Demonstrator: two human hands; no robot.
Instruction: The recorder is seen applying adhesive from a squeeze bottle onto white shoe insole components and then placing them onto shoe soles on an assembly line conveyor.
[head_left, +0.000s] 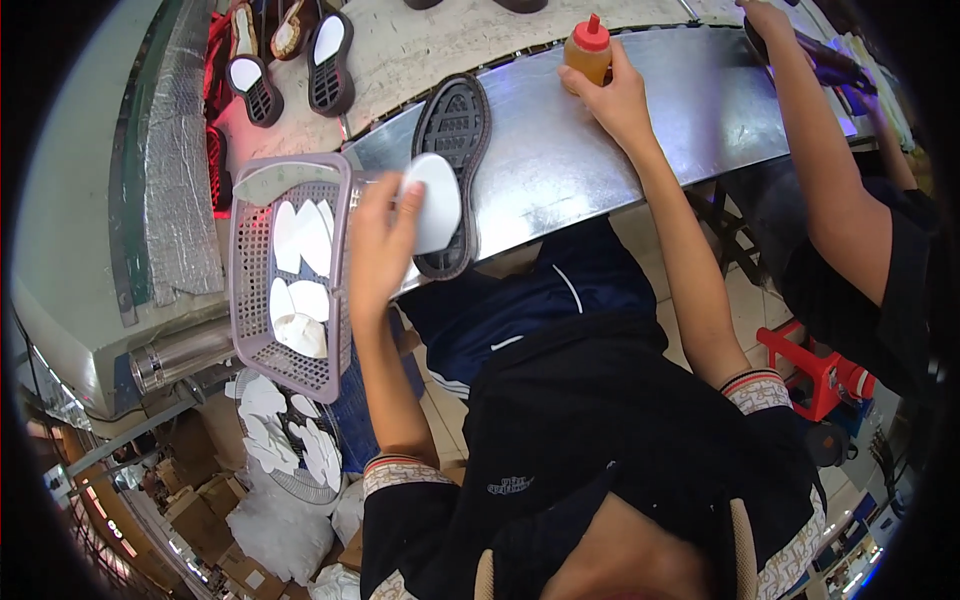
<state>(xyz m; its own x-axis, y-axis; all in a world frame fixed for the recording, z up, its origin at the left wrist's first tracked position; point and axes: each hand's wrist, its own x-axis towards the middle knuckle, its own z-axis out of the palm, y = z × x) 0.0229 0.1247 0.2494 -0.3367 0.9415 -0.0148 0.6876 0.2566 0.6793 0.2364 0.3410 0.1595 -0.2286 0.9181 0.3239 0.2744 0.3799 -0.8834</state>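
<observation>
My left hand (385,235) is closed on a white heel-shaped foam pad (438,205), its thumb lying across the near face. The pad hangs over the lower part of a black shoe sole (452,122), whose ribbed inner side faces up; I cannot tell whether the two touch. My right hand (615,97) grips a squeeze bottle (588,55) of amber liquid with a red nozzle cap, held upright at the far side of the metal table (545,150). Beside my left hand stands a lilac plastic basket (340,270) with several white pads (300,235) in it.
On the conveyor belt (410,50) lie several soles, two with white pads (330,65). A co-worker's arm (820,170) reaches in at the right. Below the basket, a round wire rack (305,485) holds more white pieces. A red metal frame (815,375) stands at lower right.
</observation>
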